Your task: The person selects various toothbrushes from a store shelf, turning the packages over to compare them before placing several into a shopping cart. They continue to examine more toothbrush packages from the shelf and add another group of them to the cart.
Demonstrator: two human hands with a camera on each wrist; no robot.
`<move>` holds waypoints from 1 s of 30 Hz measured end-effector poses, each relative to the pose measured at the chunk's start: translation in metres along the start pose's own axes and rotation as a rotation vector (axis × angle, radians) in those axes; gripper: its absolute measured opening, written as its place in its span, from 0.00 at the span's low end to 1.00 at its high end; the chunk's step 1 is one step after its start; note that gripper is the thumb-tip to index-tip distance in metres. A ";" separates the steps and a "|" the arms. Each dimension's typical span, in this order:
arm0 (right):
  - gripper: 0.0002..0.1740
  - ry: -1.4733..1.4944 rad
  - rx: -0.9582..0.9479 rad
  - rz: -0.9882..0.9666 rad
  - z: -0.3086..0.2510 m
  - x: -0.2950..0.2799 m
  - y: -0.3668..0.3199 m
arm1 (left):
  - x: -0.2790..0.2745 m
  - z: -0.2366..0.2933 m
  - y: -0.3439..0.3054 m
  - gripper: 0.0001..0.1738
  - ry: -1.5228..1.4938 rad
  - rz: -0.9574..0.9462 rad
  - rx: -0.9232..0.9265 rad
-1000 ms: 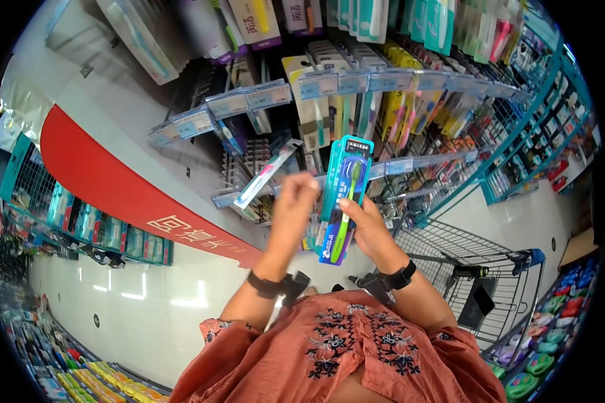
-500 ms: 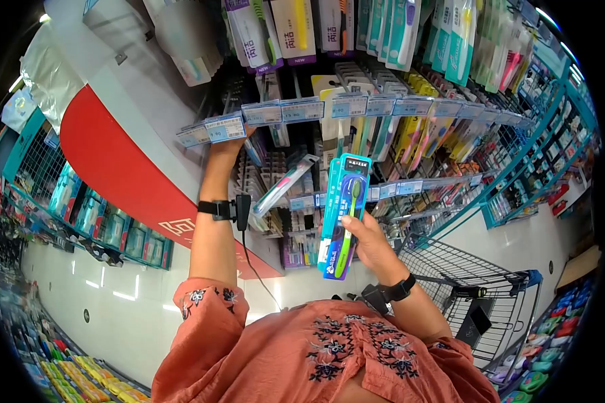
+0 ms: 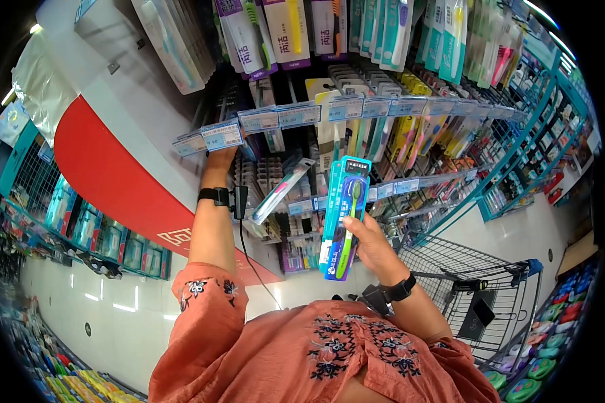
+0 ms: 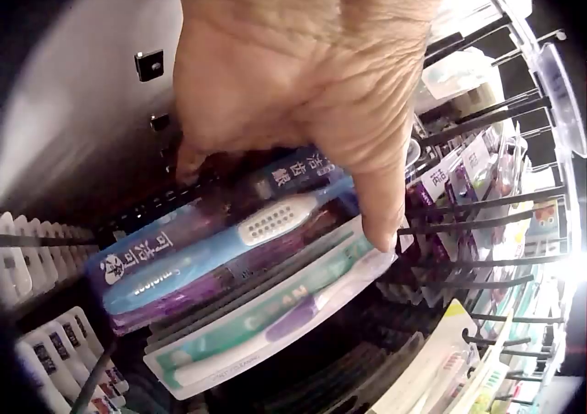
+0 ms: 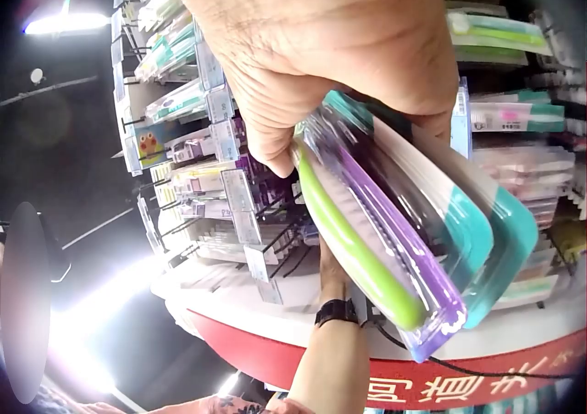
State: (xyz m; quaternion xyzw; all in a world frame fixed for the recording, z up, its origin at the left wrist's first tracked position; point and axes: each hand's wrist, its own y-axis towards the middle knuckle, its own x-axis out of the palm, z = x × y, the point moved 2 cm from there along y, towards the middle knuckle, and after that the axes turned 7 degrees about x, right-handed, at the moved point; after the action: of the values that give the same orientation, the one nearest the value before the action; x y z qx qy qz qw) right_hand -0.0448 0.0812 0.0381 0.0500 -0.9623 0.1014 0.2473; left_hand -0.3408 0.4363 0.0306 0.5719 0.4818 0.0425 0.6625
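My left hand [image 4: 298, 75] reaches among hanging toothbrush packs in the left wrist view. Its thumb presses the edge of a pack with a white and purple toothbrush [image 4: 289, 327]; a finger shows at the far left, the others hidden behind the stack. Directly below the palm lies a dark pack with a blue toothbrush [image 4: 202, 258]. In the head view the shelf's price strip covers most of this hand. My right hand [image 3: 368, 240] grips several toothbrush packs. The front one, blue and purple, shows a green toothbrush [image 3: 349, 235]; teal-edged packs [image 5: 495, 231] lie behind it.
A tilted pack with a pink-marked toothbrush [image 3: 286, 190] hangs left of the held packs. Price strips [image 3: 299, 115] run along the hooks. A red panel [image 3: 114, 171] curves beside my left arm; a wire shopping cart [image 3: 464, 282] stands at right. A cable [image 3: 249, 258] trails from the left wrist camera.
A second ago the left hand was beside the held packs; by half a second ago it had reached up-left behind the price strip, where it stays. The right hand keeps its packs.
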 end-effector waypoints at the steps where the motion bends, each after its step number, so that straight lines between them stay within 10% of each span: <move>1: 0.25 -0.005 -0.007 -0.004 0.001 -0.001 0.001 | -0.002 0.002 0.001 0.25 -0.145 -0.016 -0.095; 30: 0.23 0.028 -0.016 0.030 0.011 -0.002 -0.006 | -0.017 0.022 0.015 0.26 -0.223 -0.156 -0.426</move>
State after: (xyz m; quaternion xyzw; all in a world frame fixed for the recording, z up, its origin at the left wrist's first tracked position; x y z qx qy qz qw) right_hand -0.0473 0.0735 0.0291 0.0320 -0.9602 0.0982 0.2597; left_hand -0.3278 0.4152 0.0503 0.3816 0.4286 0.0284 0.8185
